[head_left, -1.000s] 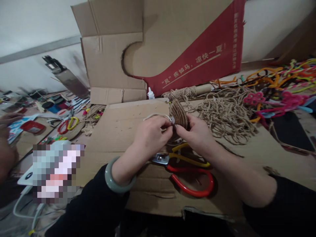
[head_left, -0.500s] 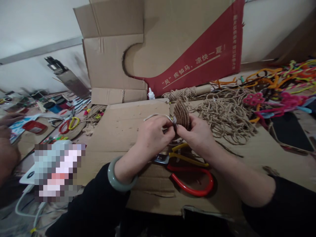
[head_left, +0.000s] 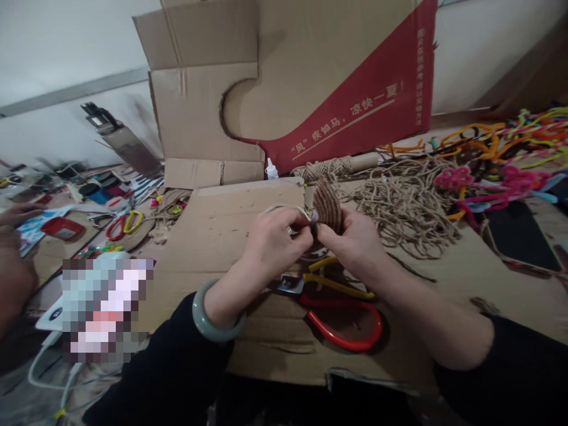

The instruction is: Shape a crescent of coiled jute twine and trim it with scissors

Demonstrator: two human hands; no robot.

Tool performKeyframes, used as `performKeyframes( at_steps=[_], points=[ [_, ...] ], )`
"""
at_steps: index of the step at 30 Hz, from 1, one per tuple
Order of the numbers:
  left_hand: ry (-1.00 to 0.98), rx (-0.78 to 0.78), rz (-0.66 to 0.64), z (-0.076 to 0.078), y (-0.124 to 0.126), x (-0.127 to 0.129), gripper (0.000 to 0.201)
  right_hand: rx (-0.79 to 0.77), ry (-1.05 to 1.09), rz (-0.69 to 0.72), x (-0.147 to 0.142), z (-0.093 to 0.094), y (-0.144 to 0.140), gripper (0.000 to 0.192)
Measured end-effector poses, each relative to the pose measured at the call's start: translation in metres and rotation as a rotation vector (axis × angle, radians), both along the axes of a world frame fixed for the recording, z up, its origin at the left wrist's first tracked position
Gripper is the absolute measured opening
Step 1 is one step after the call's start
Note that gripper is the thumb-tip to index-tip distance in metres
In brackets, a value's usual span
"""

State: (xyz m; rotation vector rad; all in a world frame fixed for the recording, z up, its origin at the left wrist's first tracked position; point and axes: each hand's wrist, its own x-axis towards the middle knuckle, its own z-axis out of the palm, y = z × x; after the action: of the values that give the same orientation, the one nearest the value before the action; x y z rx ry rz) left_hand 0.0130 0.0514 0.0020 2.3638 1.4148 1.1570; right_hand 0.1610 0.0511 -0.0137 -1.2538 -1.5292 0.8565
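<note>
Jute-brown cord is wound into a flat coiled disc (head_left: 327, 206), which we hold on edge between both hands above the flattened cardboard sheet (head_left: 231, 236) on the bench. Its round face turns toward our left and its long axis stands nearly upright. Our right hand (head_left: 352, 242) is clamped on the disc's lower edge, and our left hand (head_left: 275, 239) pinches a white cord (head_left: 284, 208) against its near rim; the fingertips hide the point of contact, so we cannot tell how the cord is fixed.

Behind stands an opened carton (head_left: 266, 89) whose red panel bears white Chinese writing, reading roughly “风”疾如马,凉快一夏; the small vertical print at its right edge is too fine to read. Loose jute twine (head_left: 399, 204) lies just right of the disc. Scissors (head_left: 341, 307) with one red and one yellow handle lie below our hands, their blades partly covered by our left wrist. A pixelated patch (head_left: 104, 307) masks something at lower left.
</note>
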Motion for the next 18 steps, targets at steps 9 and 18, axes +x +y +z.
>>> performKeyframes(
  at_steps=[9, 18],
  points=[
    [0.016, -0.009, -0.044, 0.0002, -0.0014, -0.0013, 0.011, 0.058, -0.086, -0.038, 0.0039, 0.0009, 0.0038, 0.017],
    [0.246, 0.002, 0.046, 0.001, -0.0039, 0.0043, 0.016, 0.065, -0.178, -0.097, 0.0054, -0.0084, 0.0044, 0.021]
  ],
)
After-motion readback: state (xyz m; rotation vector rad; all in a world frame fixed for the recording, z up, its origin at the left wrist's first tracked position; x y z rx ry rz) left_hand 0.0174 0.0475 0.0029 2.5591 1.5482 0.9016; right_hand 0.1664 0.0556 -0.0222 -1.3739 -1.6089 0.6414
